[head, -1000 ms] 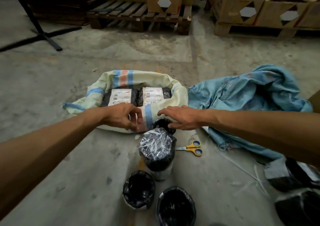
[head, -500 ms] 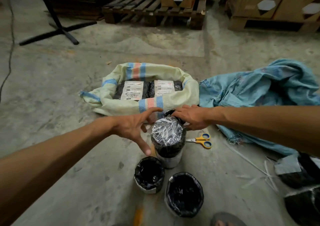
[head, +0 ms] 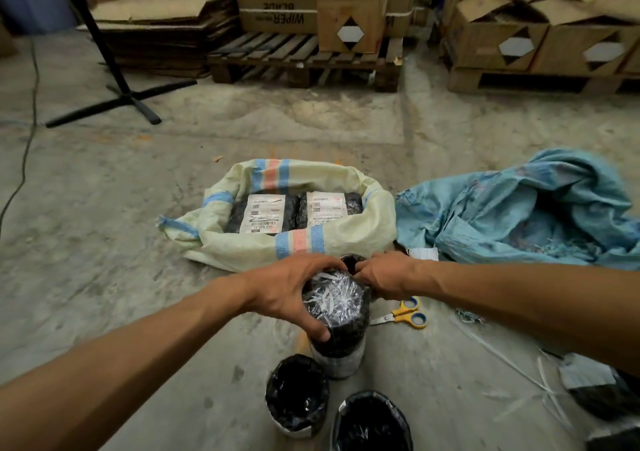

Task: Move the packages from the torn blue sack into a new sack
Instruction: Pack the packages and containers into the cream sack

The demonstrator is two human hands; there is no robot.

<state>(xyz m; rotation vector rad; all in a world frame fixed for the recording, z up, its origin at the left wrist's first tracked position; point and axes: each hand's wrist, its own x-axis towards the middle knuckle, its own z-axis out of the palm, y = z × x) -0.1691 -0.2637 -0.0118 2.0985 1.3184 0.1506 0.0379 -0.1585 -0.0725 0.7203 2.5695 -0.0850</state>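
Packages wrapped in black plastic stand on the floor (head: 104, 242) close to the person. The tall package (head: 334, 315) stands upright in the middle, with a shiny crinkled top. The left hand (head: 291, 294) curls around its top at 9 o'clock, thumb pressed on the near side, so this grip is grasping the tall package. The right hand (head: 384, 277) is at 3 o'clock of the top, with its fingers bent against the far edge; it seems to be holding the tall package too, but its fingertips are partly hidden.

Two short round packages (head: 298, 395) stand just beside the tall one at 6 o'clock. More dark packages lie at the far right edge, at 4 o'clock.

The new sack (head: 304, 242), pale yellow with blue and pink stripes, sits open at 12 o'clock. Two labelled packages (head: 265, 213) lie flat inside it, side by side. The torn blue sack (head: 519, 215) lies crumpled at 2 o'clock, touching the new sack's side.

Scissors (head: 403, 315) with yellow and blue handles lie on the floor just right of the tall package. Wooden pallets (head: 304, 59) with cardboard boxes (head: 349, 10) stand far off at 12 o'clock.
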